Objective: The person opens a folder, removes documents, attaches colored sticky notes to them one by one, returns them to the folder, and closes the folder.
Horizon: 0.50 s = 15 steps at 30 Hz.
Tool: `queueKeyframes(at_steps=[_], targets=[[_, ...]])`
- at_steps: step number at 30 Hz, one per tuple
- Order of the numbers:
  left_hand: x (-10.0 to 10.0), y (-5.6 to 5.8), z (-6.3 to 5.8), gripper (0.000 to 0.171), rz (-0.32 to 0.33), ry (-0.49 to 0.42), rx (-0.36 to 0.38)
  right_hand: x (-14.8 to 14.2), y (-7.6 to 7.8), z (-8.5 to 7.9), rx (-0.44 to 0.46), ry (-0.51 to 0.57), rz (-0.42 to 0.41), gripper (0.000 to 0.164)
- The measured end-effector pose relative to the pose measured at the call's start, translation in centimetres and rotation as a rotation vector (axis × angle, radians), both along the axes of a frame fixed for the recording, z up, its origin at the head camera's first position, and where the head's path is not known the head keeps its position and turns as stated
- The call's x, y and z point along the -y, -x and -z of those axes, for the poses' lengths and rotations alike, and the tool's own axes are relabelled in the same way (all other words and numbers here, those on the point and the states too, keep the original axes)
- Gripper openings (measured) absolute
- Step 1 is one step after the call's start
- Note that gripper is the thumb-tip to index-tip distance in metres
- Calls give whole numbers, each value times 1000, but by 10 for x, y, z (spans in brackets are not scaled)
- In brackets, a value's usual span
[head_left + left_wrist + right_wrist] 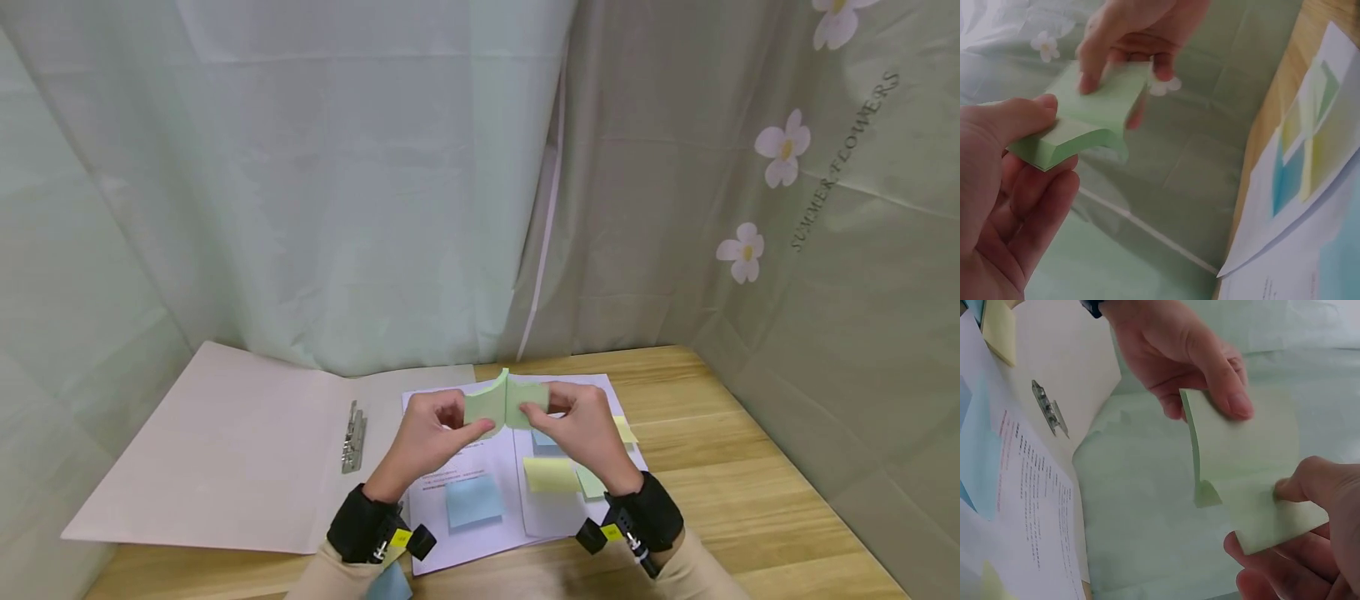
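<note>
In the head view, the person's left hand [429, 437] and right hand [583, 423] pinch opposite ends of a pale-green paper sticky-note pad [485, 406], held bent above white printed paper sheets [465, 543] beside an open pale folder [217, 458]. The left wrist view reveals left fingers beneath the pad; the right wrist view, right fingers beneath its other end.

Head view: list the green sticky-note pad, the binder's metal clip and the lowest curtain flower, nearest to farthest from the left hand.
1. Green sticky-note pad: pinched in the left hand.
2. Metal clip: in the open binder, left of the hand.
3. Lowest curtain flower: far to the right.
</note>
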<state>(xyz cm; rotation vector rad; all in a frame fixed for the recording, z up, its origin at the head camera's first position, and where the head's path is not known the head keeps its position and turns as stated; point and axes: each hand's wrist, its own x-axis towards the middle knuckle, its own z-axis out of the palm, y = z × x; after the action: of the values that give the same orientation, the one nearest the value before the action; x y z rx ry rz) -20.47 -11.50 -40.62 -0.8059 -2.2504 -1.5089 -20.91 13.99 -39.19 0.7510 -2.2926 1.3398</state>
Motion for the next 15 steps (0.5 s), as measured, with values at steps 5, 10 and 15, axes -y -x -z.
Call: queueKeyframes(at_steps=[5,10,15], targets=[[7,0,-3,36,-58,-6,-6,-3,3,0,-26,-7,32,15],[10,2,-3,37,-64,-5,-22,-4,3,-1,9,-17,33,18],[12,3,-3,35,-78,-7,-43,-7,2,-4,14,-38,39,22]])
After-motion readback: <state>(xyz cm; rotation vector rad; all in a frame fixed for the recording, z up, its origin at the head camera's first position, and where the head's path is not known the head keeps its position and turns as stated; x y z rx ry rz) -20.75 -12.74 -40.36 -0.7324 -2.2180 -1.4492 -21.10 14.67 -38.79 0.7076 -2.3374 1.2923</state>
